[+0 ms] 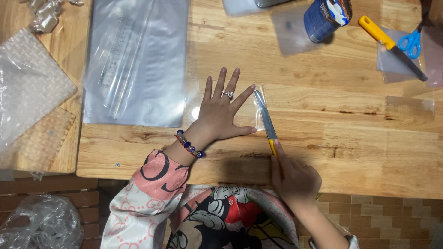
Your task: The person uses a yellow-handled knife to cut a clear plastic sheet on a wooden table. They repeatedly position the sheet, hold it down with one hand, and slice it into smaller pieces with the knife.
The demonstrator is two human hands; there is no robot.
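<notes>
My left hand (222,110) lies flat with fingers spread on a small clear plastic sheet (256,115) on the wooden table (323,138). It wears a ring and a beaded bracelet. My right hand (295,177) grips the yellow handle of a knife (265,117) at the table's near edge. The blade points away from me and lies along the right edge of the plastic sheet, just beside my left fingertips.
A large clear plastic bag with a ruler under it (134,60) lies at the left. Bubble wrap (27,87) is further left. At the far right are a blue cup (325,16), a second yellow-handled knife (390,46) and blue scissors (410,41).
</notes>
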